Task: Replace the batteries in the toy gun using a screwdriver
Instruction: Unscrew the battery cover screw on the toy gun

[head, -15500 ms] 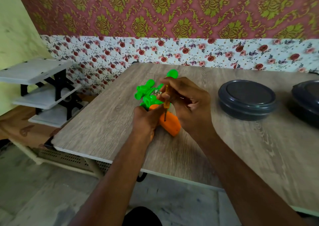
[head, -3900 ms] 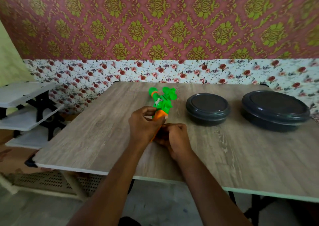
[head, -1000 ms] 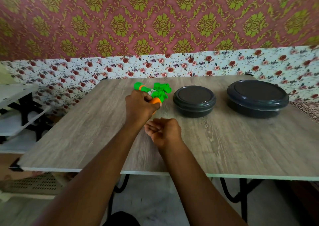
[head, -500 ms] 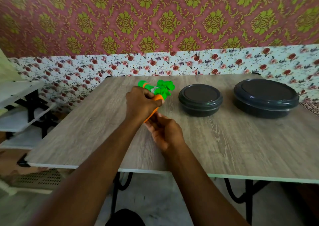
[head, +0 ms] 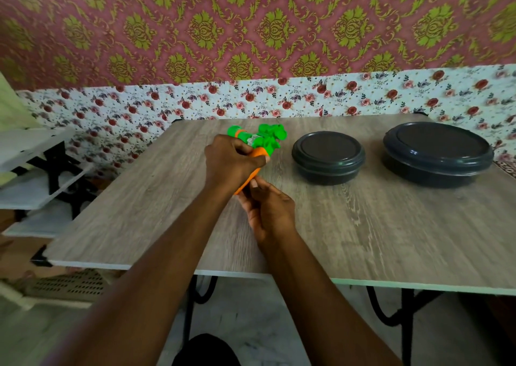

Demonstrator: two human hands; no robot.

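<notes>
- The left hand (head: 229,161) is wrapping its fingers round the upper part of the orange grip of the toy gun (head: 268,140) and is holding it lifted just above the desk (head: 363,226), left of centre, with the green barrel pointing to the far side.
- The toy gun is looking like hollow moulded plastic, so it is probably handling light and stiff, with a smooth and rather slippery shell. The leafy green pieces at the far end are looking thin and are likely the easiest to snap. The thick orange grip is the sound place to take hold of.
- The right hand (head: 268,210) is sitting just near of the left, its fingers curling onto the low end of the orange grip. Whether it is also pinching some small part there is too hidden to tell.
- To the right, a small dark lidded container (head: 328,156) and a larger one (head: 437,153) are standing well apart from the hands.
- Against the frame a second ago, the right hand is no longer lying open and apart from the toy; it is now touching the grip's low end, while the left hand is keeping its hold.
</notes>
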